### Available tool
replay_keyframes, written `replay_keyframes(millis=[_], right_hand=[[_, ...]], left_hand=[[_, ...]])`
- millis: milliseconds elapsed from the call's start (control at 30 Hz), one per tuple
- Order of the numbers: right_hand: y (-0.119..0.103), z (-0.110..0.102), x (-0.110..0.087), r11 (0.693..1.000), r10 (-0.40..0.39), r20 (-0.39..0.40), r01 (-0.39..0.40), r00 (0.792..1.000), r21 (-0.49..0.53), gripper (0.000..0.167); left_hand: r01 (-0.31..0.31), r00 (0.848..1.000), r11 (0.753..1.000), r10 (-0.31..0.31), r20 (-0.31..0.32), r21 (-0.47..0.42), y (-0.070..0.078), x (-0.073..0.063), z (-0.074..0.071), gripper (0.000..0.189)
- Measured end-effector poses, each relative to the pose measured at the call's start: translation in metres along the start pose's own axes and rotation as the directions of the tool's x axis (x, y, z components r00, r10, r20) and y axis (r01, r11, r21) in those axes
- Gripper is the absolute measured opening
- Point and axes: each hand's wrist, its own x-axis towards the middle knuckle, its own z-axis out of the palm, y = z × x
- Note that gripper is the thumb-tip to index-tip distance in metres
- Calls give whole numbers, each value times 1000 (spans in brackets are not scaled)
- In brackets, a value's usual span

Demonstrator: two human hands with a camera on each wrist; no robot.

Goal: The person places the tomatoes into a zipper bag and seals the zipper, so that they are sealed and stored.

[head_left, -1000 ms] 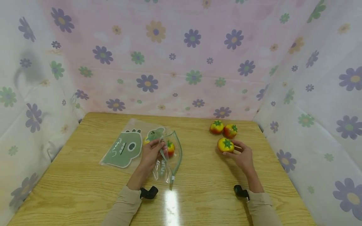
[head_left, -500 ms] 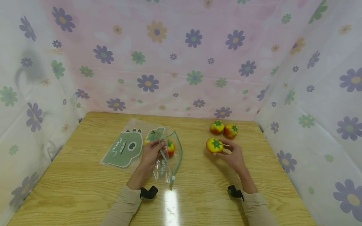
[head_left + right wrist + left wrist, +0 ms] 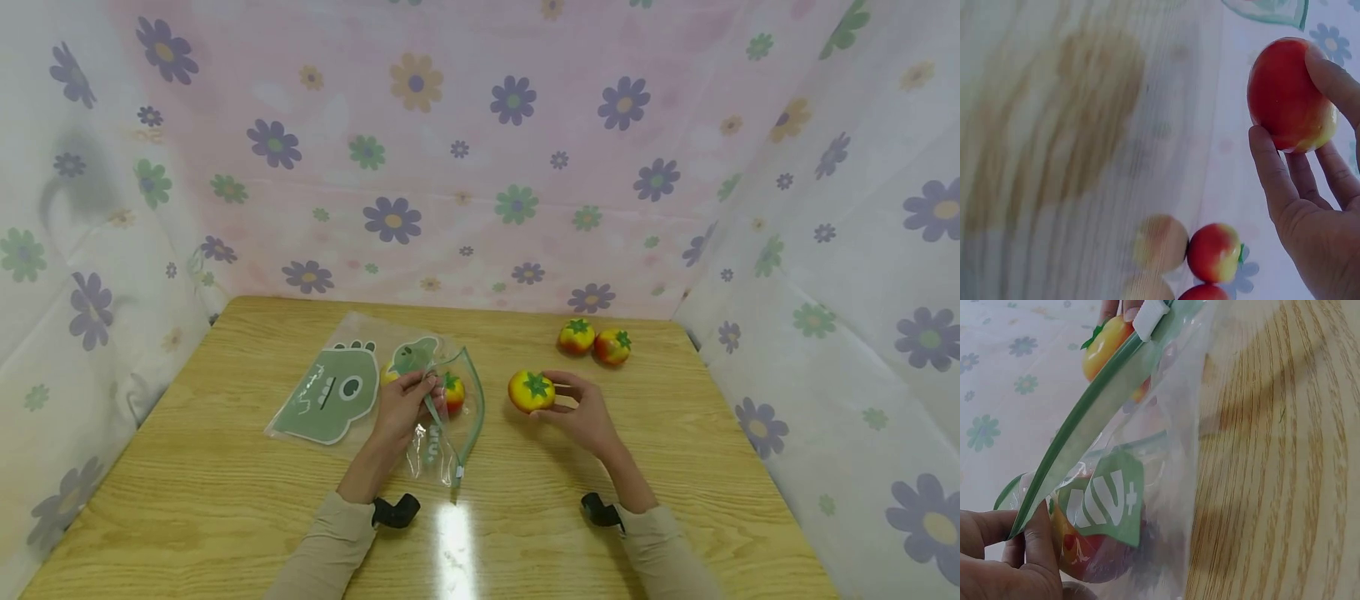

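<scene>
My left hand (image 3: 396,414) pinches the edge of a clear plastic zip bag (image 3: 324,404) with a green monster print. In the left wrist view the bag's green zip strip (image 3: 1079,419) stands parted, with a white slider (image 3: 1149,319) on it. Inside the bag, a red-yellow toy tomato (image 3: 453,393) shows through the plastic, and another yellow one (image 3: 387,374) peeks out from behind the print. My right hand (image 3: 588,419) holds a toy tomato (image 3: 529,390) between thumb and fingers, raised above the table, right of the bag's opening; its red underside (image 3: 1288,94) faces the right wrist camera.
Two more toy tomatoes, a yellow-red one (image 3: 576,337) and a redder one (image 3: 612,347), sit side by side at the back right of the wooden table (image 3: 517,517). Flowered cloth (image 3: 480,167) hangs behind the table and along both sides.
My right hand has carried the toy tomato leftward, from near the other two towards the bag. The left hand and the bag have stayed in place.
</scene>
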Motion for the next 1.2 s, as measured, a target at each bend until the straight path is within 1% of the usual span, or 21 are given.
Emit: replay_keyframes(millis=[167,300,400,533,667,867,1100,1200], right_hand=[[-4,16,3,1000,-10,62,10,998,8,60],[-6,30,7,1000,-14,113,12,994,22,60],[-8,40,10,1000,-13,134,9,991,30,60],[-9,50,14,1000,-12,144,8,990,27,60],[-9,56,16,999,-24,147,20,989,25,60],[-10,60,17,1000,-21,142,18,990,19,59],[-15,63,18,1000,-28,147,26,989,14,59],[-17,65,19,999,-41,164,38,986,16,60]], left_hand=[[-9,1000,1000,9,-5,0,-1,0,0,28],[-10,1000,1000,10,-7,16,-1,0,0,27],[-8,1000,1000,8,-9,12,-1,0,0,25],[-10,1000,1000,10,-9,8,0,-1,0,24],[-12,1000,1000,12,-9,17,0,-2,0,26],[8,1000,1000,-7,-15,11,1,-3,1,30],[3,1000,1000,-3,-14,23,2,-1,1,33],[3,1000,1000,-2,-13,26,2,0,2,33]])
